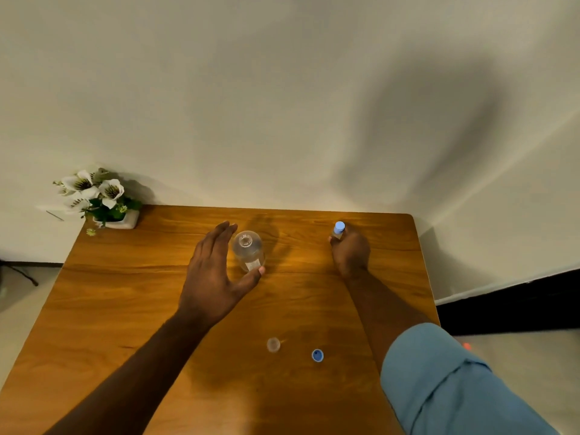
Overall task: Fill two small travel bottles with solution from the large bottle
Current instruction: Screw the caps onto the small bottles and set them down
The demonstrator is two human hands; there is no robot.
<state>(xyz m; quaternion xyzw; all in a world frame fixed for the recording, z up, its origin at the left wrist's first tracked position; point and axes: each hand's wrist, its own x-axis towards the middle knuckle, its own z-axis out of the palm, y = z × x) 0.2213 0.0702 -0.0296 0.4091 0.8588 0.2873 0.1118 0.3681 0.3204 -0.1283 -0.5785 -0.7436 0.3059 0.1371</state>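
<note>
So far, you look partway through, and the pictures leave some of it unsettled. Your left hand (216, 277) is spread around the large bottle (248, 251), fingers straight along its far-left side and the thumb tip touching its near base; that grip is relaxed and has not curled round the glass. The large bottle stands upright near the middle of the counter (125, 293) with its neck uncapped, and it looks clear, so you cannot tell how much solution remains in it.

Your right hand (350, 251) has its grip wrapped round a small travel bottle (338, 230) toward the far right of the counter, with the light-blue cap on top showing above your fingers. A capped small bottle suggests one fill may be done, though its level is hidden by your hand.

Nearer to you lie a clear cap (273, 344) and a blue cap (317, 355), apart from each other and well away from both bottles. One likely belongs to the large bottle; the other hints at an uncapped second travel bottle, but no second small bottle shows anywhere. What remains, in my judgement, is at least one more fill and recapping everything.
</note>
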